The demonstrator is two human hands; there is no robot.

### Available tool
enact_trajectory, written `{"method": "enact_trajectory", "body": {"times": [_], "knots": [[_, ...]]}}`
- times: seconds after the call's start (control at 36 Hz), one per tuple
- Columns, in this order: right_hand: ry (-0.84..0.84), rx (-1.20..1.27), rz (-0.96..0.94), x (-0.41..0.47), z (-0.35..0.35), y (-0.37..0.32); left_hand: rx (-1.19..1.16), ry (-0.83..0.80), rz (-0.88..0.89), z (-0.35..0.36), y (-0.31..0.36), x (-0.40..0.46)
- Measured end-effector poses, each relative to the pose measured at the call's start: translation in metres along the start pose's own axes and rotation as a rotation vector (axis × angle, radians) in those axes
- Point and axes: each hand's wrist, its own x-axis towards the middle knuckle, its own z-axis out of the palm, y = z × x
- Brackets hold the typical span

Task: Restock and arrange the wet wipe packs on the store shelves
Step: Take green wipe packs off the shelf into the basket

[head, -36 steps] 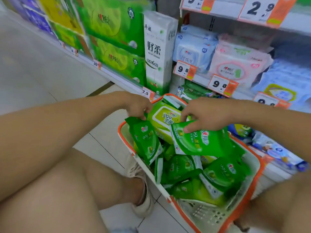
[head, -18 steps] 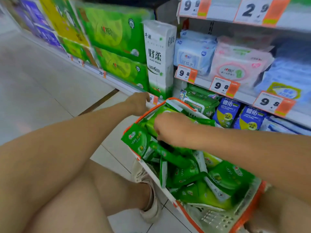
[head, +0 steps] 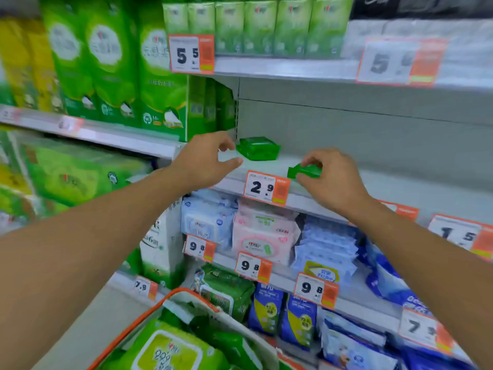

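Pinched in my right hand's (head: 333, 177) grip, one small green wipe pack (head: 304, 171) hovers over the shelf (head: 400, 182) edge; my left hand (head: 205, 161) hangs open beside the placed pack (head: 258, 148). Barely started, I judge: that shelf looks mostly bare and the basket (head: 186, 295) below looks full.

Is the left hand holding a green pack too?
No, the left hand is empty, its fingers spread near the green packs on the shelf; only the right hand pinches one.

There is just one camera, worn on the person's head (no second view to share with). It looks forward at the store shelves (head: 293, 69), close up, with the basket (head: 170, 295) low in front.
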Motion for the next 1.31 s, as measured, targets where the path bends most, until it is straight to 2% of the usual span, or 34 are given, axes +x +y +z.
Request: {"method": "enact_trajectory", "body": {"times": [0.06,0.19,0.25,0.33,0.44,0.53,0.64,0.72,0.78,0.83,0.92,1.03,1.11,1.22,1.31], "knots": [[-0.095,-0.104,0.056,0.032,0.0,0.022,0.127,-0.095,-0.028,0.007,0.005,0.032],[-0.675,-0.353,0.272,0.082,0.008,0.062,0.366,-0.375,-0.181,0.038,0.002,0.105],[-0.781,-0.339,0.268,0.094,0.018,0.075,0.347,-0.447,-0.232,0.053,-0.002,0.13],[-0.835,-0.366,0.233,0.114,0.033,0.087,0.336,-0.52,-0.258,0.073,-0.008,0.161],[-0.809,-0.359,0.06,0.136,0.041,0.092,0.407,-0.472,-0.194,0.101,-0.023,0.196],[-0.763,-0.468,-0.051,0.14,0.042,0.088,0.374,-0.472,-0.119,0.126,-0.034,0.207],[-0.586,-0.554,-0.223,0.134,0.045,0.09,0.463,-0.308,-0.003,0.14,-0.029,0.206],[-0.562,-0.395,-0.196,0.133,0.033,0.097,0.352,-0.235,-0.007,0.127,-0.021,0.204],[-0.587,-0.148,-0.084,0.13,0.02,0.098,0.291,-0.267,0.009,0.116,-0.017,0.196],[-0.585,-0.013,-0.041,0.122,0.011,0.096,0.27,-0.324,0.047,0.107,-0.011,0.18],[-0.546,-0.057,-0.117,0.105,0.01,0.091,0.297,-0.362,0.076,0.099,0.001,0.154],[-0.532,-0.064,-0.169,0.091,0.006,0.074,0.459,-0.419,0.075,0.11,0.012,0.139],[-0.517,-0.122,-0.24,0.086,0.005,0.067,0.449,-0.356,0.055,0.121,0.019,0.135],[-0.451,-0.167,-0.313,0.084,0.007,0.068,0.443,-0.154,0.004,0.128,0.02,0.15],[-0.419,-0.165,-0.34,0.087,0.004,0.072,0.444,-0.17,-0.029,0.129,0.018,0.164]]}}
